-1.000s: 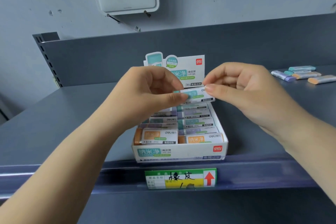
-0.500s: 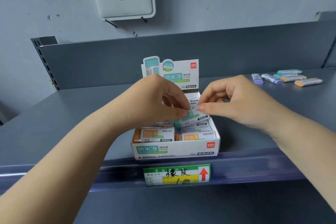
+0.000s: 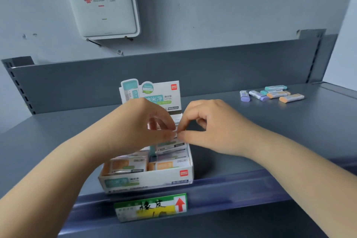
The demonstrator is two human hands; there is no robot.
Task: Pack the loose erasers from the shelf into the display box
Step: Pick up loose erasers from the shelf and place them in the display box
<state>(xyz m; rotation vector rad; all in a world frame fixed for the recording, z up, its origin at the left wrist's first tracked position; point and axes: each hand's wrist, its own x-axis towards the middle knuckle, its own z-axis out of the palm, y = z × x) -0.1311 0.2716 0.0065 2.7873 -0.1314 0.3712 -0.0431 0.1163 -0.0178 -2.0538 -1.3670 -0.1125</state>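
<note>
Shelf (image 3: 251,131): eraser (image 3: 175,134) between hands (image 3: 176,135).

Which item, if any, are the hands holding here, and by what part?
Both hands pinch one white-sleeved eraser over the display box: left hand and right hand meet fingertip to fingertip on it. Which part each holds is hidden.

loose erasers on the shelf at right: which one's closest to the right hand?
The short purple eraser, leftmost of the loose group, so nearest the right hand. It lies apart from the others and points away from the camera, unlike the longer ones beside it.
</note>
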